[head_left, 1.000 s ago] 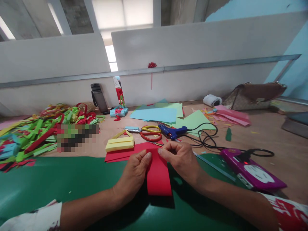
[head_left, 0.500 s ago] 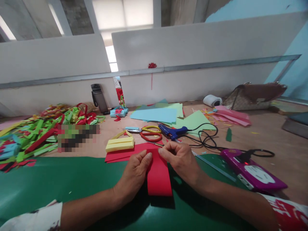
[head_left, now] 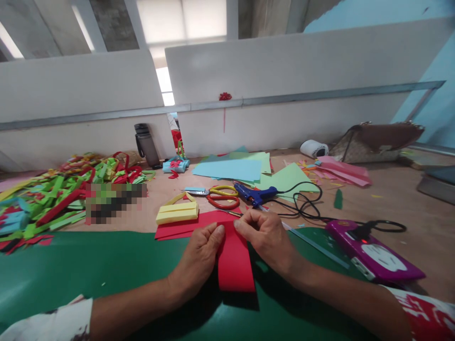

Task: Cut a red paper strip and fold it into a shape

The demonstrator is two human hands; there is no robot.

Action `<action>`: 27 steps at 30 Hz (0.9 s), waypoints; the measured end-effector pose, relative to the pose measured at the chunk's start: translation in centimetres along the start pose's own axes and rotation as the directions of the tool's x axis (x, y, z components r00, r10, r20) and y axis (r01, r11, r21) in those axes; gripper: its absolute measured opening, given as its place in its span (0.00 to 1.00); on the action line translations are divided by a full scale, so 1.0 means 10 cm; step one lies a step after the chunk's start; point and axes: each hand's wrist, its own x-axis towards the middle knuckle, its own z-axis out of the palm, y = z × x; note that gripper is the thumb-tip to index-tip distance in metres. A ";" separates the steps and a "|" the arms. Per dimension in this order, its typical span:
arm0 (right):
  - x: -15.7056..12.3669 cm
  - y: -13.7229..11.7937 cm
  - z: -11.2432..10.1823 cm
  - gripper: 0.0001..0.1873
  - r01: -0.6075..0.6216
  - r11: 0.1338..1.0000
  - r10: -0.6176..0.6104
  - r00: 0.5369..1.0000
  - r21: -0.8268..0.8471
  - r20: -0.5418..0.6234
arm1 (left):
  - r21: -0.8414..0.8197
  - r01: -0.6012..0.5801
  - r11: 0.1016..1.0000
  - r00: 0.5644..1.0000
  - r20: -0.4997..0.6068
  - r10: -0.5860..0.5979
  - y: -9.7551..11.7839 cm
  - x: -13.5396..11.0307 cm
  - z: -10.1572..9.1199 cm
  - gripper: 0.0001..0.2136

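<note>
Left grip (head_left: 199, 251) clamped left edge of red strip (head_left: 236, 265), right grip (head_left: 266, 237) pinched upper right; near end extended below both.

The left forearm (head_left: 131, 305) and right forearm (head_left: 351, 303) angle inward from either side. The left hand (head_left: 197, 253) curls its fingers beneath an extended thumb; close opposite, the right hand (head_left: 268, 239) pinches thumb against bent index finger.
</note>
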 end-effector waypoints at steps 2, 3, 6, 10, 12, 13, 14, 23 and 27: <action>0.00 0.01 0.01 0.14 0.001 1.000 -0.001 1.000 0.016 0.008 | -0.020 0.000 1.000 1.000 -0.004 0.000 0.00 0.00 -0.01 0.19; 0.00 0.01 0.01 0.12 -0.003 0.999 0.002 1.000 0.033 0.019 | -0.024 -0.002 1.000 1.000 -0.014 0.001 0.00 0.00 -0.01 0.18; 0.01 0.02 0.02 0.06 -0.040 0.994 0.034 0.997 0.101 0.065 | -0.022 -0.007 1.000 0.998 -0.060 0.006 0.01 -0.01 -0.03 0.16; 0.02 0.00 0.03 0.08 -0.080 0.989 0.066 0.991 0.127 0.113 | 0.024 -0.024 0.999 0.995 -0.091 0.026 0.00 -0.01 -0.05 0.17; 0.01 -0.02 0.02 0.11 -0.086 0.989 0.071 0.989 0.117 0.127 | 0.024 -0.024 0.999 0.995 -0.101 0.026 -0.02 -0.01 -0.05 0.17; 0.00 -0.02 0.02 0.12 -0.092 0.990 0.077 0.988 0.112 0.131 | 0.015 -0.024 1.000 0.995 -0.100 0.025 -0.03 0.00 -0.05 0.17; -0.01 -0.03 0.02 0.12 -0.099 0.989 0.085 0.988 0.107 0.133 | 0.004 -0.024 1.000 0.995 -0.095 0.024 -0.04 0.00 -0.06 0.17; -0.01 -0.06 0.00 0.11 -0.132 0.985 0.118 0.984 0.112 0.130 | -0.027 0.026 0.999 1.000 -0.015 -0.026 -0.06 0.05 -0.08 0.16; 0.00 -0.03 0.00 0.13 -0.135 0.973 0.106 0.982 0.188 0.158 | -0.054 0.024 0.998 1.000 -0.012 -0.025 -0.04 0.04 -0.09 0.15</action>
